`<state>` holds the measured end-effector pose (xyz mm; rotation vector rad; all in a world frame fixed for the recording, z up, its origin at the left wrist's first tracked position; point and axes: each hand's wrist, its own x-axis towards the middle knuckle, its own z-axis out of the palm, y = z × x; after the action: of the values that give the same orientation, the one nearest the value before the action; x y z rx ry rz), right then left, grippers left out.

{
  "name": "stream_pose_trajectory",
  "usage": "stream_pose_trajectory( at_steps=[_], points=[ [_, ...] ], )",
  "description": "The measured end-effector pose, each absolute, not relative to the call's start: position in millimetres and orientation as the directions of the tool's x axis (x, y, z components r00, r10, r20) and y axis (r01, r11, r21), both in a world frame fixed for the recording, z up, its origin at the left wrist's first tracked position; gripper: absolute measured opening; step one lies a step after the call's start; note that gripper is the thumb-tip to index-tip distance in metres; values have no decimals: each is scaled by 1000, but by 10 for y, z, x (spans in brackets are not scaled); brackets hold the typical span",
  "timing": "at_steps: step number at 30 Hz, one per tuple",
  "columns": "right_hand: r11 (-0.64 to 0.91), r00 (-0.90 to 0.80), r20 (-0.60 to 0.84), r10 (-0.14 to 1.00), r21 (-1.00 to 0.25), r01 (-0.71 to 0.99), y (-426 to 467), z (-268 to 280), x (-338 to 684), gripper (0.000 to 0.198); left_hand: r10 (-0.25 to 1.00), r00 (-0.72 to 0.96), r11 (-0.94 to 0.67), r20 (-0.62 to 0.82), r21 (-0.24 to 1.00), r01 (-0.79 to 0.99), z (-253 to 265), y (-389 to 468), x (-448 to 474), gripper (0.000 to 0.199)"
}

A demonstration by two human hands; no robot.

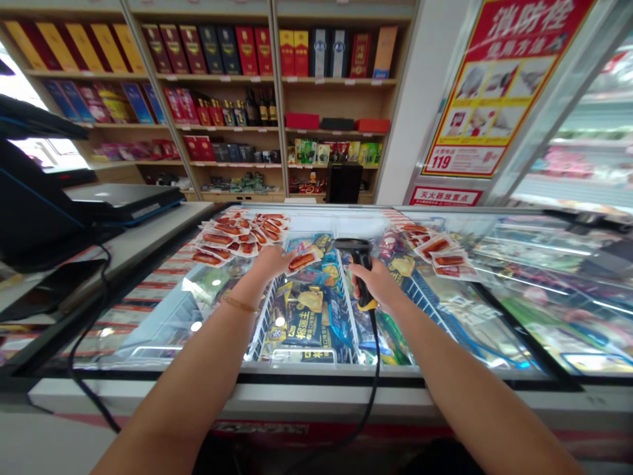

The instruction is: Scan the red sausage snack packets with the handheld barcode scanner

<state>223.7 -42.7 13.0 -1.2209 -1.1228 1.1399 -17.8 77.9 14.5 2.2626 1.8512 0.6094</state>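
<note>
My left hand (271,262) pinches the edge of a packaged sausage (301,261) and holds it over the glass top of a chest freezer (316,221). My right hand (374,282) is wrapped round the grip of a black and yellow barcode scanner (360,264), whose head is close to the sausage pack. A pile of packaged sausages (237,236) lies on the glass beyond my left hand. To the right of the scanner, a smaller group of sausage packs (438,249) rests on the glass.
The scanner's cable (374,369) hangs over the freezer's front edge. Frozen food bags (304,316) and white wire baskets show beneath the glass. At left stands a counter (163,227) with dark equipment. Shelves of boxes (212,79) line the back wall.
</note>
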Motion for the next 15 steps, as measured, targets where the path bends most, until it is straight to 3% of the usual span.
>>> stream_pose_trajectory(
  at_steps=[3, 6, 11, 15],
  points=[
    [5, 87, 5, 996, -1000, -3, -435, 117, 2220, 32, 976, 194, -217, 99, 365, 905, 98, 746, -276, 35],
    [10, 62, 12, 998, -999, 30, -455, 104, 2191, 33, 969, 214, -246, 122, 434, 867, 57, 739, -302, 25],
    [35, 14, 36, 999, -996, 77, -513, 86, 2119, 31, 979, 142, -204, 147, 761, 616, -32, 776, -263, 15],
    [52, -31, 49, 998, -991, 127, -573, 81, 2028, 30, 995, -11, -85, 94, 941, 328, -61, 788, -209, 17]
  ],
)
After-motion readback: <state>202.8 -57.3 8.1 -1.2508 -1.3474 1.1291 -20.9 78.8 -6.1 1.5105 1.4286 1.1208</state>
